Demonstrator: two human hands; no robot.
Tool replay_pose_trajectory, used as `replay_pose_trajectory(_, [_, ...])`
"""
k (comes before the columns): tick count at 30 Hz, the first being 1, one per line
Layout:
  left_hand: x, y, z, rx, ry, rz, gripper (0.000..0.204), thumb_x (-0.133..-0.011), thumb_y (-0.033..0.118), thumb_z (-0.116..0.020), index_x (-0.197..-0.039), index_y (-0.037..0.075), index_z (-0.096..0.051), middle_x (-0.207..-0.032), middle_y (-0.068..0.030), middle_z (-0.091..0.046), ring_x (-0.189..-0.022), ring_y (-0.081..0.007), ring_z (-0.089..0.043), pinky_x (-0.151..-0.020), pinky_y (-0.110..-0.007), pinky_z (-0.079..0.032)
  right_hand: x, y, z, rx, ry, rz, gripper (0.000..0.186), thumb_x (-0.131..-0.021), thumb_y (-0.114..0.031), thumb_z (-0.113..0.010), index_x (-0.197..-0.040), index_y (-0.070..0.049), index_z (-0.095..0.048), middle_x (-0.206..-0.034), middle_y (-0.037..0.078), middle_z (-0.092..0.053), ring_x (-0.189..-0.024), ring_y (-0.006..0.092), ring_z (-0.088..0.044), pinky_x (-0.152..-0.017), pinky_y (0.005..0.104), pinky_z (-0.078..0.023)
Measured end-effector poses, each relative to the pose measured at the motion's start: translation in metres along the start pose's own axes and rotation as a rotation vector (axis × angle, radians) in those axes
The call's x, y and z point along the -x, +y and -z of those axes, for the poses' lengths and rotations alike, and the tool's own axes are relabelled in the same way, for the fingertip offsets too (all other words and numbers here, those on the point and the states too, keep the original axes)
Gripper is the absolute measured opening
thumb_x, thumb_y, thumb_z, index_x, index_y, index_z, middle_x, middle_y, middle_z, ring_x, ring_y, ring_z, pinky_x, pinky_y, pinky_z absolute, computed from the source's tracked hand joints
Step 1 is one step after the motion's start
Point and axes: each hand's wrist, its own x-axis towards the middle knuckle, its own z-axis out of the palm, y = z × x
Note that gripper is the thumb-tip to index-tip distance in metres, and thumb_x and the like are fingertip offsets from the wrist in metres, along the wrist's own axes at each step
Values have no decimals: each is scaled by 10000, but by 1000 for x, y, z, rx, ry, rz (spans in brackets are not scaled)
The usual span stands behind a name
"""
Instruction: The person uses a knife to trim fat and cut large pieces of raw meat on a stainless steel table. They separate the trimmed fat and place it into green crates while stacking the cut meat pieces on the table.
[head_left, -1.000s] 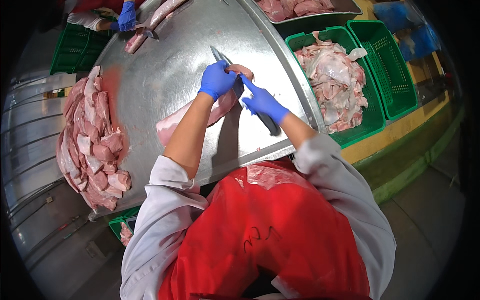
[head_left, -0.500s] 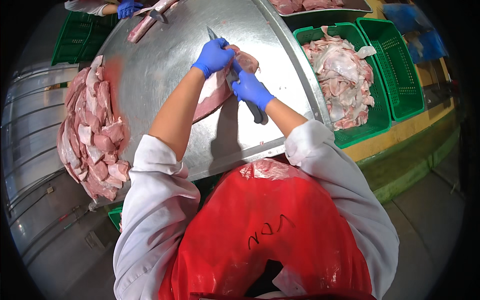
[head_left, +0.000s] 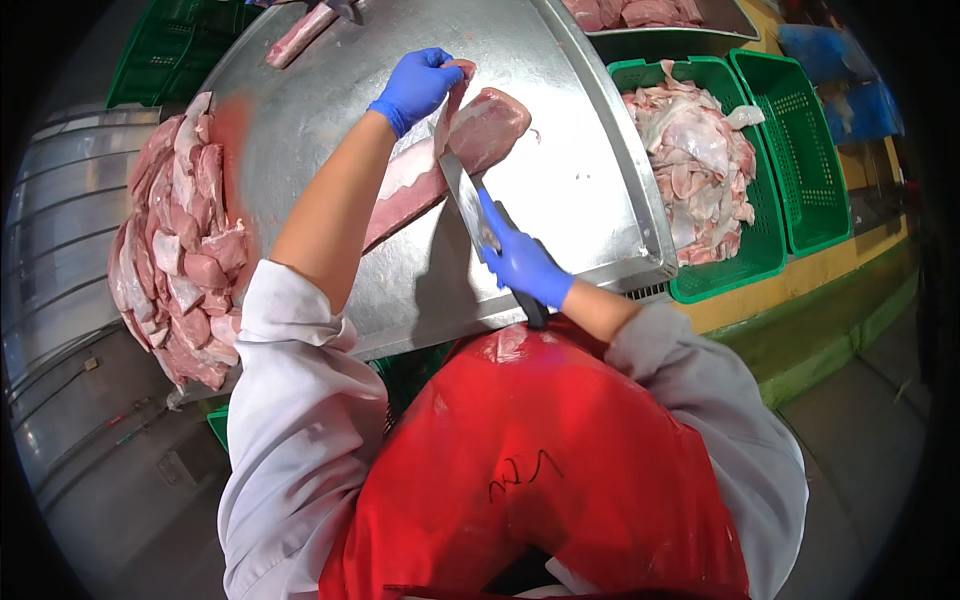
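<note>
A long slab of raw meat [head_left: 487,132], pink with a pale fatty side, lies slantwise on the metal table. Pinched in my gloved left hand [head_left: 415,90] is the end of a thin meat strip [head_left: 448,118], pulled up from the slab's edge. The strip's lower end still joins the slab, close to the blade tip. My right hand [head_left: 528,264], also in a blue glove, is wrapped round the dark handle of a knife [head_left: 463,198]. Its blade points away from me, with the tip touching the meat where the strip peels off.
A heap of cut meat [head_left: 185,260] lies along the left table edge. To the right stand a green crate [head_left: 730,280] of pale trimmings and another green crate [head_left: 800,170]. A tray [head_left: 690,42] of meat is at the far right. Another meat piece [head_left: 300,38] lies far left.
My right hand has drawn the knife toward me and to the right. My left hand has risen away from the slab, and the strip now shows stretched. The co-worker's hand has mostly left view.
</note>
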Motion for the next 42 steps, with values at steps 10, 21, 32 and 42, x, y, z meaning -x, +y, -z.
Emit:
replay_pose_trajectory(10, [12, 30, 18, -99, -18, 2, 165, -867, 143, -632, -919, -12, -653, -835, -73, -692, -806, -136, -650, -791, -273, -503, -31, -8, -53, 12, 103, 24, 787, -901, -17, -398, -1571, -55, 12, -755, 212, -621, -572, 285, -642, -551, 367, -542])
replay_pose_trajectory(21, [47, 73, 47, -152, 49, -5, 227, -876, 228, -667, -849, 2, -655, -734, -79, -665, -650, -144, -614, -613, -301, -496, -54, -16, -95, 87, 124, 57, 869, -887, -49, -515, -1535, 13, 61, -881, 314, -620, -649, 404, -643, -621, 469, -530])
replay_pose_trajectory(32, [74, 111, 61, 72, 96, -109, 240, -892, 177, -649, -713, 19, -620, -597, -45, -591, -505, -115, -530, -471, -294, -429, -57, 1, -136, 21, 185, 177, 801, -866, -13, -425, -1576, -79, -60, -1324, 391, -435, -1211, 461, -490, -1026, 494, -413])
replay_pose_trajectory(42, [100, 133, 85, 31, 141, -171, 305, -893, 193, -633, -649, 10, -624, -550, -54, -572, -472, -125, -507, -465, -298, -407, -80, 4, -187, 333, 215, 152, 840, -861, -44, -528, -1535, 54, -37, -1237, 351, -554, -880, 420, -666, -759, 412, -567])
